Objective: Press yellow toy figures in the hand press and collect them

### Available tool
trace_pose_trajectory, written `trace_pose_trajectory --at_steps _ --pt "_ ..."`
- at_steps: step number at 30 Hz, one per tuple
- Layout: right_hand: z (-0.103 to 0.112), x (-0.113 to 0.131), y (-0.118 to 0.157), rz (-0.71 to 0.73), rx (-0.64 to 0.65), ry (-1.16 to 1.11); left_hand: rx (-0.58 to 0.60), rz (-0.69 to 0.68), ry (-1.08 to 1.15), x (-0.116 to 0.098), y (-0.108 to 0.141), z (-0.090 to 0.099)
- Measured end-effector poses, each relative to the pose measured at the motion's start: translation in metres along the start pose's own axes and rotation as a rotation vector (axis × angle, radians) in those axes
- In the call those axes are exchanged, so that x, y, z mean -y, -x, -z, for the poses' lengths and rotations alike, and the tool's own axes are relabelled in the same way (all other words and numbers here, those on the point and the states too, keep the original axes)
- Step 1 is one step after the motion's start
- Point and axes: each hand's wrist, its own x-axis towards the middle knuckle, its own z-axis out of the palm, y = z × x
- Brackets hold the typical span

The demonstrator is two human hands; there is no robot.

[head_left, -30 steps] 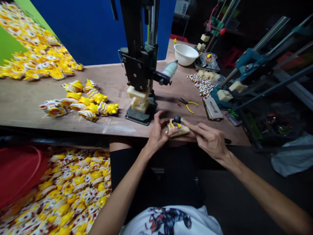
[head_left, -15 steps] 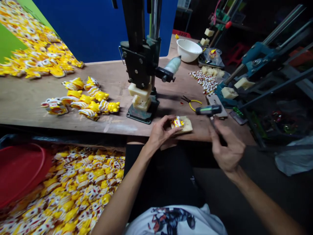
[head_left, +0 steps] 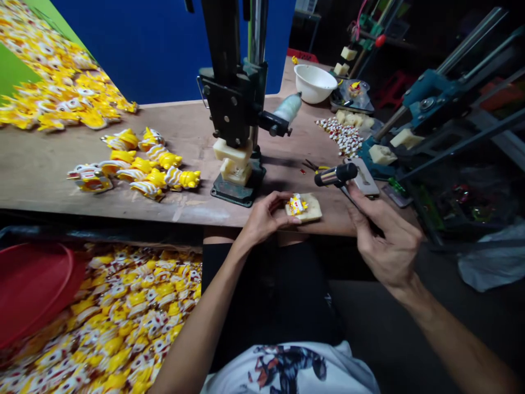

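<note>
Just right of the frame's centre, a yellow-and-white piece (head_left: 297,204) lies on a pale block (head_left: 313,209) near the counter (head_left: 205,212)'s front edge. The left hand (head_left: 266,219) brackets it; whether its grip pinches or only steadies is hard to tell. The right hand (head_left: 388,241)'s grip is wrapped around a hammer (head_left: 336,175). A stray swing could catch the left fingertips; a loose hold could let the piece skid.

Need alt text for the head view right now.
The right hand holds a hammer above the bench; the left hand holds a small yellow-white piece on a pale block. Behind stands a press, with more yellow-white parts to its left.
</note>
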Motion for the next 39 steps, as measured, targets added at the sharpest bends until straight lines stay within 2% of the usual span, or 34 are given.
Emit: trace_pose_trajectory --at_steps 1,2,5,6,10,11,13,14,15,17,18,19,22,23,26,27,29,30,33,34,37,39 --pt "-0.001 0.001 -0.001 0.003 -0.012 -0.016 0.008 -0.015 -0.029 -0.001 0.000 0.000" --pt "-0.003 0.001 0.000 0.014 0.035 -0.011 0.010 -0.032 -0.058 -0.001 0.001 -0.001" --pt "-0.010 -0.001 0.006 0.074 0.287 0.070 -0.012 -0.081 -0.118 0.000 0.002 -0.004" --pt "-0.012 -0.003 0.009 0.082 0.335 0.091 -0.022 -0.090 -0.126 0.001 0.002 -0.006" --pt "-0.015 -0.007 0.016 0.025 0.184 0.047 -0.046 -0.110 -0.125 0.006 0.002 -0.007" --pt "-0.014 -0.007 0.016 0.027 0.198 0.043 -0.047 -0.111 -0.124 0.006 0.002 -0.007" --pt "-0.013 -0.008 0.014 0.053 0.310 0.063 -0.039 -0.100 -0.145 0.007 0.003 -0.006" --pt "-0.013 -0.008 0.012 0.056 0.315 0.062 -0.034 -0.092 -0.157 0.006 0.003 -0.006" --pt "-0.012 -0.009 0.010 0.045 0.251 0.049 -0.030 -0.086 -0.169 0.006 0.003 -0.005" --pt "-0.012 -0.011 0.006 -0.002 0.001 0.007 -0.033 -0.087 -0.185 0.004 0.004 -0.005" --pt "-0.014 -0.013 0.005 -0.016 -0.080 -0.018 -0.035 -0.093 -0.189 0.004 0.004 -0.006" --pt "-0.016 -0.016 0.006 -0.022 -0.086 -0.043 -0.037 -0.102 -0.194 0.003 0.005 -0.006" --pt "-0.023 -0.025 0.013 -0.036 0.128 -0.107 -0.034 -0.111 -0.218 0.002 0.006 -0.007" --pt "-0.026 -0.027 0.016 -0.062 0.123 -0.111 -0.031 -0.108 -0.224 0.002 0.006 -0.008" --pt "-0.030 -0.033 0.027 -0.110 -0.056 -0.085 -0.040 -0.101 -0.251 -0.001 0.007 -0.008" --pt "-0.031 -0.034 0.030 -0.103 -0.039 -0.086 -0.044 -0.097 -0.260 -0.002 0.008 -0.008" --pt "-0.033 -0.037 0.034 -0.079 0.090 -0.104 -0.042 -0.081 -0.265 -0.005 0.008 -0.008" --pt "-0.034 -0.037 0.035 -0.086 0.098 -0.109 -0.040 -0.069 -0.260 -0.007 0.008 -0.008" --pt "-0.037 -0.036 0.038 -0.117 -0.050 -0.112 -0.042 -0.046 -0.226 -0.009 0.008 -0.007" --pt "-0.039 -0.034 0.037 -0.115 -0.039 -0.127 -0.042 -0.043 -0.214 -0.009 0.008 -0.007" --pt "-0.039 -0.026 0.027 -0.117 0.130 -0.178 -0.038 -0.027 -0.208 -0.009 0.008 -0.008" --pt "-0.035 -0.027 0.014 -0.151 0.060 -0.176 -0.058 -0.016 -0.224 -0.011 0.008 -0.010"
